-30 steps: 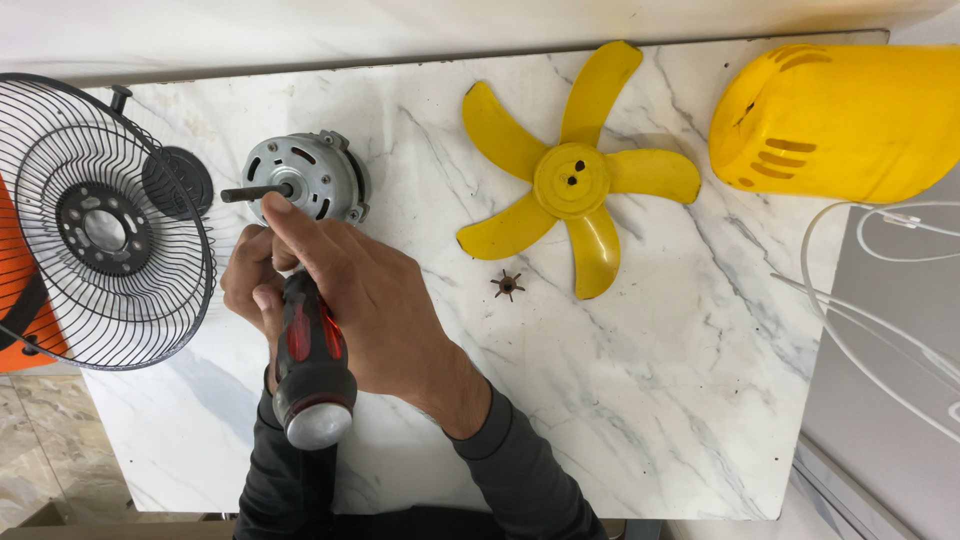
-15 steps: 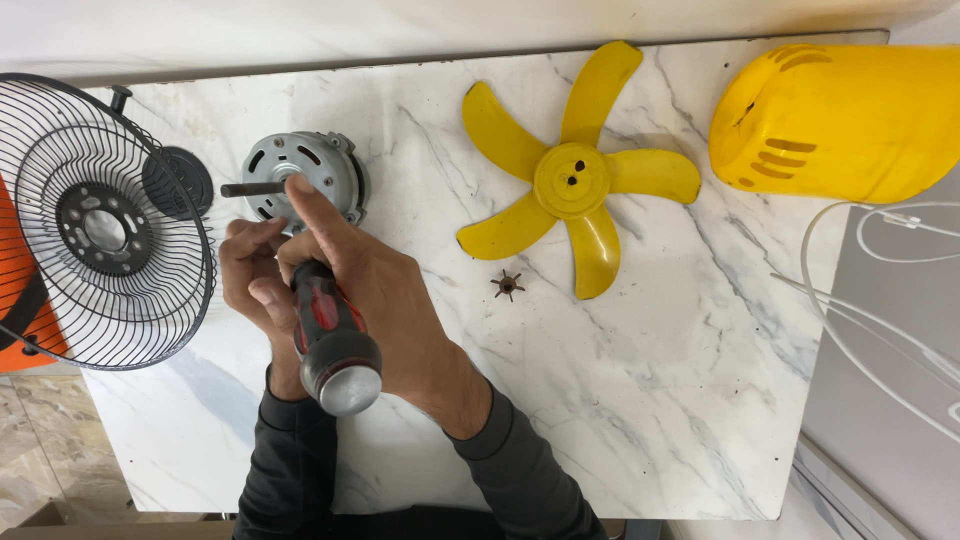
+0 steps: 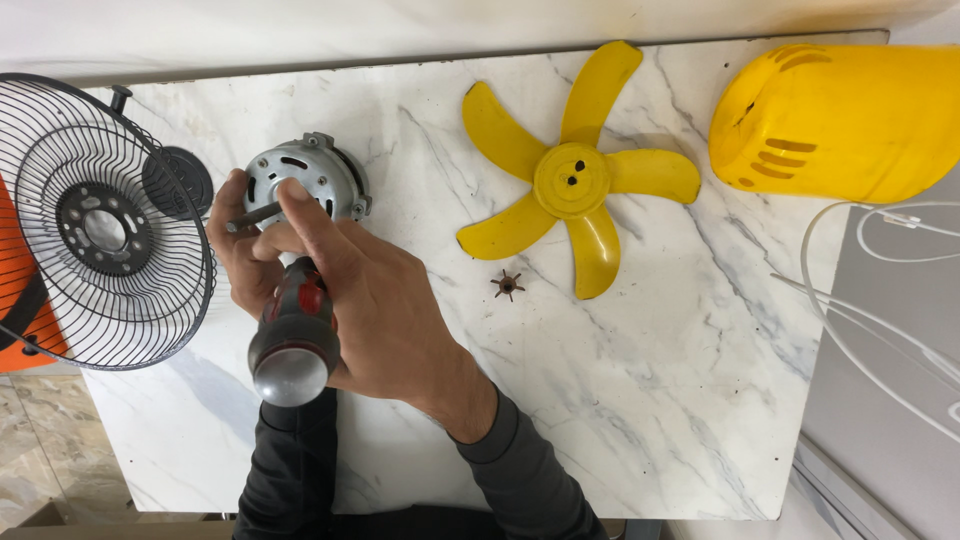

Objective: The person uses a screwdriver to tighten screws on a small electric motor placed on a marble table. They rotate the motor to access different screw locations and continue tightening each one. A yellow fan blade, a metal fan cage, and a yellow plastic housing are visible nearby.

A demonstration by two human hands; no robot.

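My right hand (image 3: 385,315) grips the red-and-black screwdriver (image 3: 295,335), my left hand (image 3: 245,255) steadies the grey fan motor (image 3: 305,180) near the counter's (image 3: 650,400) back-left corner. Yellow blade (image 3: 570,180) lies mid-counter.

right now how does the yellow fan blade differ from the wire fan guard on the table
The fan blade is solid yellow plastic with five paddles; the wire guard is an open black metal cage. The blade lies wholly on the marble table; the guard overhangs its left edge. Both are round, detached fan parts.

Pretty bright, even light overhead, soft shadows under the yellow plastic fan blade (image 3: 575,180), everything sharp, slight edge warping.
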